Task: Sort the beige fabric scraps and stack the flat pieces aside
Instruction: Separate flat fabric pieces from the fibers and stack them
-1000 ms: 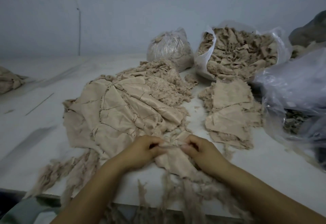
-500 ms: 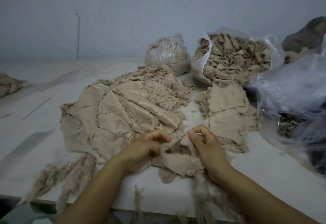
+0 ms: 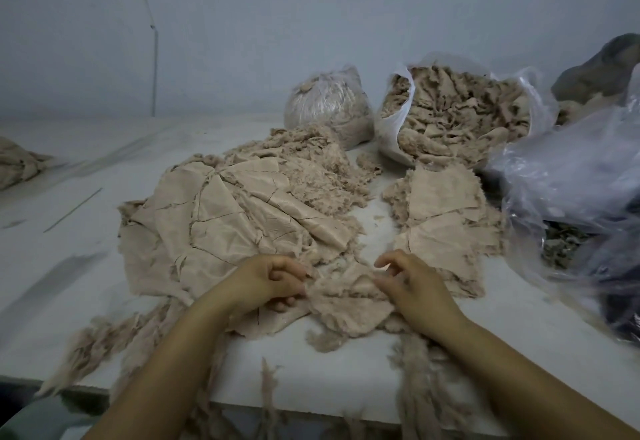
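Gripping the frayed scrap [image 3: 349, 297] between both hands, your left hand [image 3: 266, 283] pinches its left edge, your right hand [image 3: 412, 283] its right; the flat stack [image 3: 446, 228] lies upper right, nearer your right.

Two bare hands: left hand [image 3: 266, 282], right hand [image 3: 412, 283]. Two spreads of flat beige fabric pieces: large spread [image 3: 214, 221], small spread [image 3: 446, 218]. Two scrap-filled clear plastic bags: tied bag [image 3: 329, 103], open bag [image 3: 460, 114].

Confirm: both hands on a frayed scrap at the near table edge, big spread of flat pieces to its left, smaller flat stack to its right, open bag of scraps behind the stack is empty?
Not quite. The head view shows the open bag is full of crumpled beige scraps, not empty. The rest holds: left hand and right hand on the frayed scrap, big spread of flat pieces left, smaller flat stack right.
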A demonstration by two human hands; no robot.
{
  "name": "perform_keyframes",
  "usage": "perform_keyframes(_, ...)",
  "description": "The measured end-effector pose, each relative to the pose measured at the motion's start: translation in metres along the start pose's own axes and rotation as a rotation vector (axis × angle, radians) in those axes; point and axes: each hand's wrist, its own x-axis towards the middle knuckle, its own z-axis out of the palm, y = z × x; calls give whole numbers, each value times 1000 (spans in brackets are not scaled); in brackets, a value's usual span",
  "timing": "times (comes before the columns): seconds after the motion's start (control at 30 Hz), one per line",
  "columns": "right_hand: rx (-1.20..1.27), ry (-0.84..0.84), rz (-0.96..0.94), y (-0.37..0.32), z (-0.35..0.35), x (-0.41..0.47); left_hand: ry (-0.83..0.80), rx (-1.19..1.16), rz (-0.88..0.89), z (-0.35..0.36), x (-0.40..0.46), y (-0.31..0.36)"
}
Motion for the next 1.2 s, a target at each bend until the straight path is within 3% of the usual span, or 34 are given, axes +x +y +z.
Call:
perform_keyframes(0.07,-284,-198,-78,1,-5,-4,123,116,75,-2,1,-5)
perform_keyframes(0.13,-311,-479,-62,-3,-21,-8,235,413,188,-7,0,-10)
perform_keyframes(0.2,-393,-782,21,-13,-43,-8,220,707,236,-11,-2,-14)
perform_keyframes(0.23,-436,-851,71,-17,-51,-6,198,797,240,-11,-2,-17)
perform_keyframes(0.3,-470,-762,65,-23,-54,2,202,820,242,-7,-1,-21)
perform_keyframes(0.43,-232,-433,60,-34,-12,17,189,557,264,6,1,-17)
perform_keyframes(0.57,350,-309,200,-37,31,19,166,429,319,16,2,-8)
perform_keyframes(0.63,513,-158,185,-33,38,22,208,467,382,15,1,-4)
perform_keyframes(0.7,508,-41,139,-26,38,22,387,686,520,8,2,0)
perform_keyframes(0.77,531,0,116,-21,37,20,494,840,657,2,7,5)
perform_keyframes(0.9,568,19,81,-19,44,14,217,932,687,15,27,10)
perform_keyframes(1.0,551,110,88,-20,49,13,163,1118,650,21,41,12)
perform_keyframes(1.13,584,62,115,-23,52,12,178,719,611,31,49,18)
perform_keyframes(1.2,605,21,127,-26,52,13,198,651,608,32,54,17)
